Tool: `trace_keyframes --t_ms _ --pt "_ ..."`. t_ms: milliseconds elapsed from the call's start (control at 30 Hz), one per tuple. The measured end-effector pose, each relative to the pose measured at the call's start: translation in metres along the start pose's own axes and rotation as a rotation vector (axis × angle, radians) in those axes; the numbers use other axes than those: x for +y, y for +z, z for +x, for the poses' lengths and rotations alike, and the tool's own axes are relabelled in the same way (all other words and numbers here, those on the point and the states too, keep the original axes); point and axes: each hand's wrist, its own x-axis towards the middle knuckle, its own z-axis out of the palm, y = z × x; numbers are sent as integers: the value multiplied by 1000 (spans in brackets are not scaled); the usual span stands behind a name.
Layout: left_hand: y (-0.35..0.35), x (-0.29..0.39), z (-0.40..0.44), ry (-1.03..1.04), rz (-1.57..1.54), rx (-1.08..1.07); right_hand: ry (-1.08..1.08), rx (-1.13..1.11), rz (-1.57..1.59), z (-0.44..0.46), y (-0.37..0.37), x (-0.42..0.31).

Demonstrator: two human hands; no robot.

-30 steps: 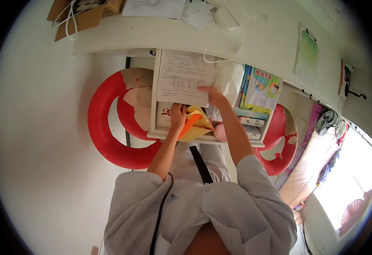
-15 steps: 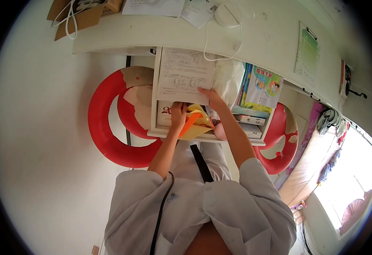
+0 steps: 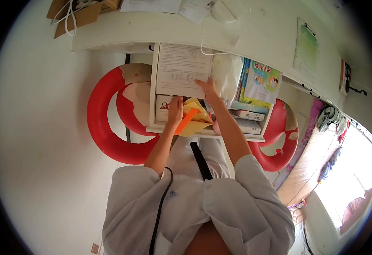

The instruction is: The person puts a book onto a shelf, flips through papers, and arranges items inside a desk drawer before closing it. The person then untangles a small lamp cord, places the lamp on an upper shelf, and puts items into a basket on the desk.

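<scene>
My left hand [image 3: 176,109] is in the open drawer [image 3: 152,111], at the lower edge of a printed paper sheet [image 3: 181,70]. Its fingers are pressed together beside a yellow paper envelope [image 3: 199,115] with an orange strip [image 3: 187,121]; what they grip, if anything, is hidden. A white box [image 3: 162,111] with red print lies left of this hand. My right hand [image 3: 207,88] touches the sheet's lower right part, thumb stretched out over the paper and apart from the fingers. Clear plastic wrapping [image 3: 227,78] lies just right of it.
Booklets [image 3: 262,83] and white boxes [image 3: 247,125] fill the drawer's right side. Above stands the white desk [image 3: 160,30] with papers, a corded white device [image 3: 224,12] and a green clipboard [image 3: 305,46]. A red round-framed chair [image 3: 99,119] shows beside and beneath the drawer.
The view has shifted slightly. My right hand has turned more upright at the sheet's edge, and the left hand stays beside the envelope with more of its fingers showing.
</scene>
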Motion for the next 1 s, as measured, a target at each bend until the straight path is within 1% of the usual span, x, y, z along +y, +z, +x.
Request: trace_keyframes --t_ms 33,67,133,167,233,267,300,333,367,400,433,467,500,533,567,600,633,667,700,733,767,800,867,900,933,967,1000 --pt "-6 5 -2 -124 -100 -87 -7 84 -224 -7 2 -9" --pt "-12 11 -4 -247 -201 -174 -9 84 -223 -3 -3 -2" --pt "-16 19 -8 -204 -162 -153 -215 99 -252 4 -16 14" --pt "-18 21 -10 -163 -122 -133 -214 101 -250 1 -22 17" --pt "-21 17 -10 -149 -126 -165 -400 253 -306 -26 -26 3" --pt "-24 15 -12 -137 -129 -198 -400 252 -306 -41 -30 -1" --pt "-26 14 -13 -137 -129 -198 -463 194 -383 -55 -35 -3" --pt "-28 13 -15 -86 -76 -215 -526 135 -462 -69 -41 0" --pt "-31 12 -17 -34 -24 -231 -570 -4 -576 -78 -50 16" --pt "-34 8 -17 -33 -25 -230 -614 -144 -689 -85 -58 33" --pt "-38 3 -18 -29 3 -284 -616 -143 -690 -100 -59 37" --pt "-38 -1 -19 -25 30 -339 -590 -221 -765 -115 -59 41" --pt "-40 6 -19 -22 28 -339 -562 -299 -837 -128 -58 41" --pt "-46 18 -18 -146 -108 -384 -565 -297 -838 -136 -55 40" --pt "-52 29 -17 -270 -242 -428 -546 -365 -891 -143 -52 38" --pt "-55 34 -20 -269 -241 -429 -525 -436 -944 -149 -50 38" --pt "-57 39 -23 -194 -255 -402 -487 -370 -1038 -151 -49 52" --pt "-58 41 -24 -118 -268 -375 -489 -369 -1037 -149 -48 58" --pt "-58 35 -26 -117 -267 -375 -525 -311 -1120 -148 -46 62" --pt "-60 26 -28 -140 -245 -471 -562 -253 -1201 -146 -46 66" --pt "-61 17 -30 -164 -221 -567 -566 -256 -1198 -142 -47 70" --pt "-64 19 -31 -167 -218 -564 -587 -302 -1187 -135 -48 70" --pt "-69 22 -33 -295 -248 -606 -606 -346 -1172 -124 -48 74" --pt "-70 24 -34 -295 -246 -606 -694 -268 -1109 -121 -47 70" --pt "-70 28 -36 -233 -340 -561 -778 -190 -1043 -120 -44 62" --pt "-70 31 -37 -170 -434 -514 -778 -191 -1043 -118 -42 54" --pt "-73 41 -35 -170 -435 -514 -755 -167 -1025 -119 -38 40"
